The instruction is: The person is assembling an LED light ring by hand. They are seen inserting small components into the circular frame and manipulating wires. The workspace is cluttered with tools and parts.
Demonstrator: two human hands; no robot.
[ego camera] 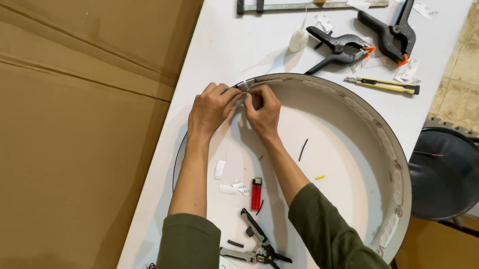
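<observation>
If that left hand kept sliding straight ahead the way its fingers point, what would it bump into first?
The left hand points up and right, at the round frame's rim, which its fingertips already touch beside the right hand. Beyond the rim, probably the black spring clamp, though depth is unclear.

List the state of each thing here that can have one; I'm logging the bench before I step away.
Left hand: pinching the ring's rim.
Right hand: pinching the rim beside it.
Ring: flat on the table, tape inside.
Lighter: lying flat, unlit.
Pliers: handles spread.
Near clamp: jaws shut, gripping nothing.
Far clamp: jaws shut, gripping nothing.
Knife: lying flat, blade not showing.
Stool: empty.
</observation>
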